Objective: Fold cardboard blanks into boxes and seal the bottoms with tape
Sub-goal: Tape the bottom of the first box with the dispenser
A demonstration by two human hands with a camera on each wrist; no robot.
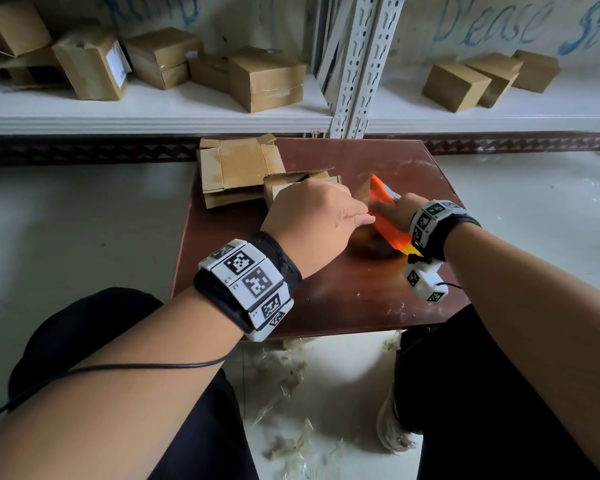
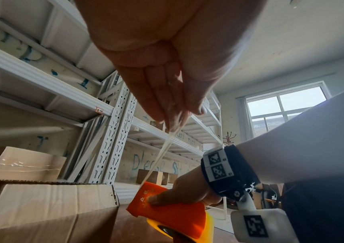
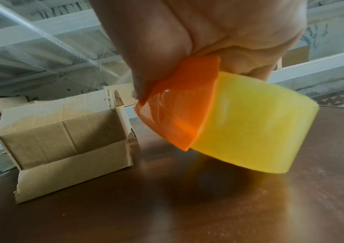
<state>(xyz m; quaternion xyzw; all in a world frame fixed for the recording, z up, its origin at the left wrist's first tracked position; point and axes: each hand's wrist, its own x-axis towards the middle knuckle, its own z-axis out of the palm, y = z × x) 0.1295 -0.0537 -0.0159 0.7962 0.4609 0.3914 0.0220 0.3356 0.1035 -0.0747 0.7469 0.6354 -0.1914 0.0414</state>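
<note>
box (image 1: 291, 188) on table (image 1: 326, 299), blanks (image 1: 236, 168) behind

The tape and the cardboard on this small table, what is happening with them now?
A person is pulling tape to seal a box. The right hand grips an orange tape dispenser with a yellow roll, held just above the brown table. The left hand pinches the clear tape strip. A folded box stands beside them, with flat blanks behind it.

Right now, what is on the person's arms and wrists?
Both forearms are bare, no sleeves. The left hand and right hand each have a black wrist strap carrying white blocks printed with black square markers. A white marker-tagged camera housing hangs under the right wrist. A thin black cable crosses the left forearm.
</note>
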